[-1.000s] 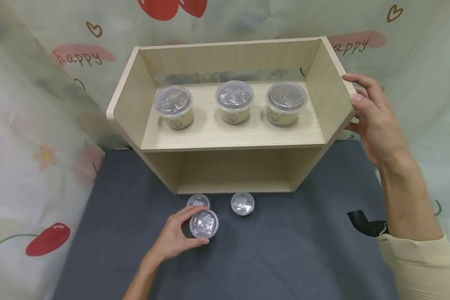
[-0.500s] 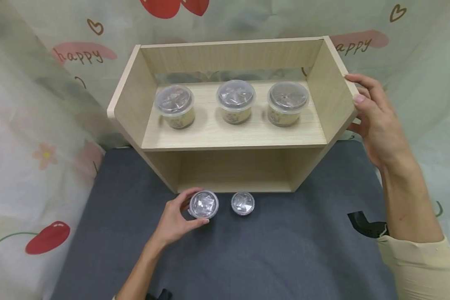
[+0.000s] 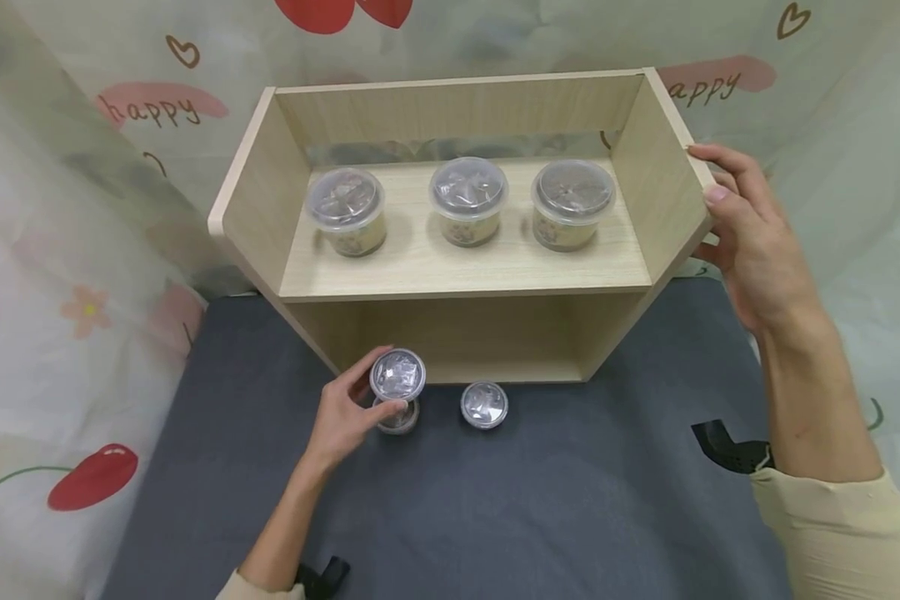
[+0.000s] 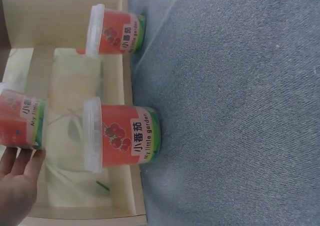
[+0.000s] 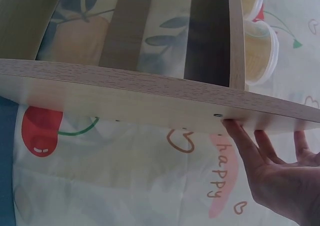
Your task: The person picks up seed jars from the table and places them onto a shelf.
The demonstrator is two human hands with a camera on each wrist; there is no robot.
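Observation:
My left hand [image 3: 341, 417] grips a small lidded plastic cup [image 3: 397, 374] between thumb and fingers, at the front of the shelf's lower opening. In the left wrist view, that held cup [image 4: 22, 117] carries a red label with a tomato picture, over a green base. Partly hidden below it in the head view stands another such cup [image 3: 401, 419]; a third cup [image 3: 484, 406] stands to the right. Fingertips of my right hand [image 3: 757, 242] touch the right side panel of the light wooden shelf [image 3: 457, 293], on its outer face in the right wrist view [image 5: 280, 173].
On the upper board stand three larger-looking lidded cups in a row, left [image 3: 347, 210], middle [image 3: 468, 200] and right [image 3: 572, 204]. The shelf stands on a dark grey cloth [image 3: 540, 500]. Behind and beside it hangs a printed curtain [image 3: 67, 250].
My left hand has carried its cup away from me, past the standing cup and up to the lower opening. My right hand stays at the side panel.

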